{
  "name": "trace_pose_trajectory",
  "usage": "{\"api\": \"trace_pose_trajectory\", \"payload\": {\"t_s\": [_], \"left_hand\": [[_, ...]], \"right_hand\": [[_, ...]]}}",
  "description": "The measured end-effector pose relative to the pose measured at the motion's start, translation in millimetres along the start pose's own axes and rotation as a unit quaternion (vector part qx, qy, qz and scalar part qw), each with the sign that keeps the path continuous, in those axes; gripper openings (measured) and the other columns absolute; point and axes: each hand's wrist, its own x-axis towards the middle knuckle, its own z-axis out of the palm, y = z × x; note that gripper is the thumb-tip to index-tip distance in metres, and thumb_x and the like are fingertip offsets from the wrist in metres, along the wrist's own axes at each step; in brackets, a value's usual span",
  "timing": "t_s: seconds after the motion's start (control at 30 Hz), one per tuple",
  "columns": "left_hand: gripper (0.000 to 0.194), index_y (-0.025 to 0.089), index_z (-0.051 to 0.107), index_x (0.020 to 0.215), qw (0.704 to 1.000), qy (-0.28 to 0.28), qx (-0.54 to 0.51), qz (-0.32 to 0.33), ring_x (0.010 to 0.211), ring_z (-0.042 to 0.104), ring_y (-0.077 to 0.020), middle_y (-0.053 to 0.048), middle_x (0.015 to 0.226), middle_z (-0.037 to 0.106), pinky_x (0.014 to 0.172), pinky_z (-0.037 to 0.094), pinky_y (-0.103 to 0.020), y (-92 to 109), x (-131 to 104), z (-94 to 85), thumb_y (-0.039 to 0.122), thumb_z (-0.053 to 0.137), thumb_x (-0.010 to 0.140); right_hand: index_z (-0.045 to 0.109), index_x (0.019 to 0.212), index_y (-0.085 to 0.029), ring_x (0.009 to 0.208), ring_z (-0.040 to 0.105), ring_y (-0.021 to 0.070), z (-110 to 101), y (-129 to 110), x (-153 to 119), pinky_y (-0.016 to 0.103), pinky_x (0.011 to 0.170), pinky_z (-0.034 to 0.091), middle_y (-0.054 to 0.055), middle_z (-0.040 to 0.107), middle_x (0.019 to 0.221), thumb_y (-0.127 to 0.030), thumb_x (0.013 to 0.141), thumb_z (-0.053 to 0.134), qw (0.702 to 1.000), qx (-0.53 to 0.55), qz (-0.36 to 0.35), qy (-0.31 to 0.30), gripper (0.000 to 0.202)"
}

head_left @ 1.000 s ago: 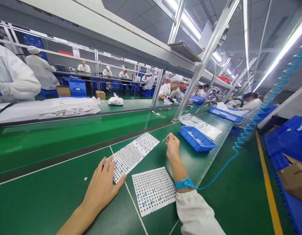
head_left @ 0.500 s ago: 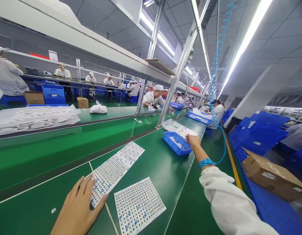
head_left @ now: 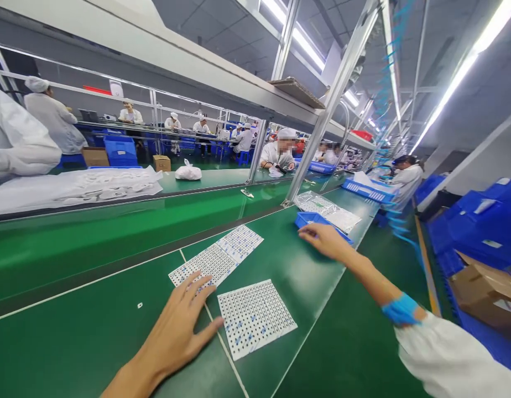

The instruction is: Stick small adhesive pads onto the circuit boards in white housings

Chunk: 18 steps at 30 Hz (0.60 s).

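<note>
My left hand [head_left: 183, 320] is open with fingers spread. Its fingertips rest over the near end of a long white strip [head_left: 216, 260], printed with rows of dark dots and blue marks and crossed by a seam. The thumb reaches the left edge of a second dotted white sheet [head_left: 259, 315]. My right hand [head_left: 327, 240], wearing a blue wristband [head_left: 402, 308], is in front of a shallow blue tray [head_left: 307, 219] and hides much of it. Its fingers are bent together; anything between them is too small to make out. A tiny white piece [head_left: 140, 305] lies left of my left hand.
Behind the tray lies a clear plastic bag [head_left: 322, 205] with white contents. A metal post [head_left: 316, 149] rises beyond the sheets, beside a green channel [head_left: 114, 224]. Wrapped white parts [head_left: 98, 185] lie across it. Co-workers sit farther off; a cardboard box [head_left: 488, 287] stands at right.
My right hand has drawn back from the tray's right rim to its near side. My left hand has slid toward the second sheet, uncovering more of the strip. The whole view has shifted.
</note>
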Motion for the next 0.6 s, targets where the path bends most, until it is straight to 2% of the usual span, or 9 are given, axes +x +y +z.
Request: {"api": "trace_pose_trajectory", "payload": {"t_s": [0.07,0.1,0.17,0.23,0.33,0.47,0.6], "left_hand": [[0.063,0.029,0.043,0.144,0.999,-0.037,-0.021,0.031,0.145,0.031,-0.0321,-0.002,0.154,0.040,0.112,0.041,-0.054,17.6,-5.8,0.7,0.064,0.049,0.092],[0.068,0.028,0.039,0.147,0.998,-0.050,-0.026,0.035,0.145,0.030,-0.0331,-0.002,0.156,0.038,0.111,0.041,-0.055,25.3,-8.3,3.1,0.066,0.049,0.092],[0.076,0.025,0.031,0.152,0.996,-0.071,-0.027,0.036,0.145,0.030,-0.0349,-0.005,0.157,0.034,0.110,0.042,-0.056,35.8,-11.8,10.5,0.068,0.046,0.092],[0.078,0.022,0.029,0.154,0.995,-0.089,-0.023,0.030,0.144,0.032,-0.0353,-0.007,0.157,0.034,0.111,0.041,-0.055,39.4,-12.5,18.6,0.069,0.042,0.093],[0.078,0.021,0.031,0.153,0.994,-0.100,-0.020,0.030,0.143,0.034,-0.0348,-0.006,0.157,0.035,0.113,0.038,-0.053,36.6,-10.4,27.0,0.070,0.041,0.093],[0.076,0.023,0.035,0.151,0.996,-0.080,-0.019,0.037,0.143,0.034,-0.0343,-0.005,0.156,0.035,0.114,0.037,-0.051,31.5,-9.7,31.7,0.070,0.042,0.093],[0.074,0.026,0.035,0.151,0.997,-0.060,-0.026,0.037,0.142,0.036,-0.0334,-0.003,0.155,0.038,0.113,0.038,-0.049,30.0,-12.0,33.8,0.069,0.045,0.092]], "right_hand": [[0.072,0.084,-0.022,0.073,0.062,0.0155,26.8,-24.7,-44.6,0.030,0.074,0.051,-0.001,0.067,0.079,-0.024,0.082,0.077,0.982,-0.028,-0.085,-0.167,0.006],[0.075,0.088,-0.025,0.076,0.063,0.0166,40.2,-34.9,-67.3,0.029,0.075,0.050,0.000,0.068,0.082,-0.024,0.081,0.077,0.965,-0.039,-0.121,-0.231,0.008],[0.075,0.101,-0.028,0.086,0.063,0.0198,64.7,-49.4,-106.2,0.030,0.079,0.048,0.003,0.068,0.093,-0.026,0.086,0.070,0.934,-0.065,-0.168,-0.309,0.016],[0.073,0.110,-0.026,0.092,0.062,0.0232,82.9,-57.0,-130.7,0.033,0.081,0.047,0.006,0.066,0.101,-0.026,0.091,0.062,0.917,-0.098,-0.187,-0.339,0.021],[0.073,0.106,-0.019,0.094,0.060,0.0266,96.0,-61.2,-142.8,0.036,0.080,0.045,0.010,0.063,0.101,-0.021,0.095,0.054,0.906,-0.145,-0.191,-0.350,0.021],[0.071,0.100,-0.015,0.096,0.059,0.0269,96.3,-66.1,-138.5,0.036,0.082,0.044,0.010,0.063,0.101,-0.019,0.094,0.058,0.902,-0.178,-0.181,-0.350,0.015],[0.068,0.097,-0.016,0.088,0.061,0.0200,95.8,-69.5,-126.2,0.028,0.079,0.044,0.006,0.064,0.098,-0.013,0.085,0.064,0.893,-0.176,-0.178,-0.374,0.012]]}}
